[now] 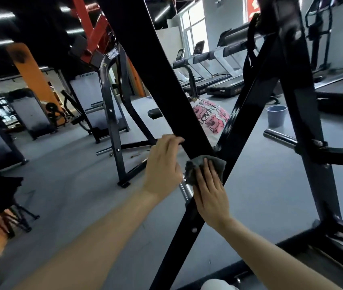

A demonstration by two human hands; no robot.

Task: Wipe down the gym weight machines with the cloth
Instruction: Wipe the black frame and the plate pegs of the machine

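We found wiping underway: right hand (209,193), fingers together, pressed the grey folded cloth (205,167) on the black steel frame's (237,126) crossing; left hand (163,164) curled around the adjoining bar. Next, we judged, strokes along it.

Your two forearms are bare from elbow to wrist, with no sleeve showing on either. Your left hand (163,164) and right hand (209,192) carry no gloves, rings, watch or bands. A pale patch of clothing (216,285) shows at the bottom edge.
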